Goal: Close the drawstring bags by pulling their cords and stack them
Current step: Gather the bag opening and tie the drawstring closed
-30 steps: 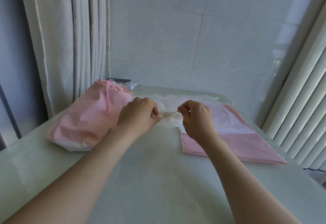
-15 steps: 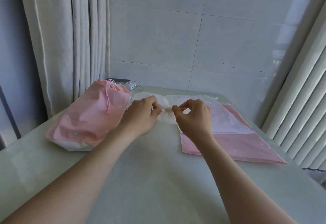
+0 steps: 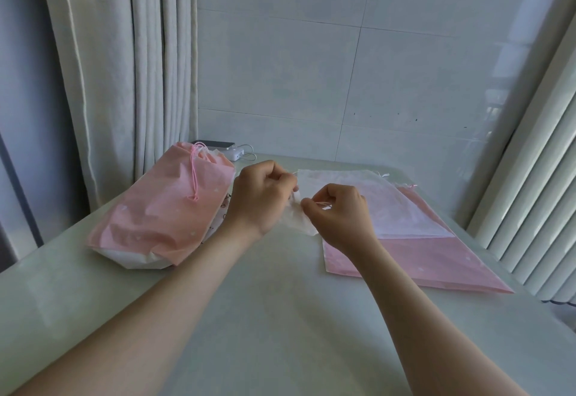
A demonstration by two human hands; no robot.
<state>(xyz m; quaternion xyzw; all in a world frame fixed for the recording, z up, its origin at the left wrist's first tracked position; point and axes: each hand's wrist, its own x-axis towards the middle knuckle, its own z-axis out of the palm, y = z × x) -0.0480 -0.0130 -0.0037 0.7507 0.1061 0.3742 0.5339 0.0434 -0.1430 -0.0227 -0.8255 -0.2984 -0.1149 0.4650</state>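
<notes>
A small white drawstring bag (image 3: 298,218) hangs bunched between my two hands above the table. My left hand (image 3: 261,197) grips its gathered top. My right hand (image 3: 339,212) pinches the bag's thin cord (image 3: 322,204) just right of the bag. On the left lies a stack of closed bags, a pink drawstring bag (image 3: 165,208) with a pink cord on top and white ones under it. At the right, a flat white bag (image 3: 389,205) lies on a flat pink bag (image 3: 436,261).
The pale table (image 3: 265,317) runs to the tiled wall. A phone (image 3: 215,144) and a white charger (image 3: 234,153) with cable sit at the back left. Curtains hang at the left, vertical blinds at the right.
Both hands have lifted the small white bag off the table, and it has bunched up tighter. The right hand now sits slightly lower and nearer, still pinching the cord.
</notes>
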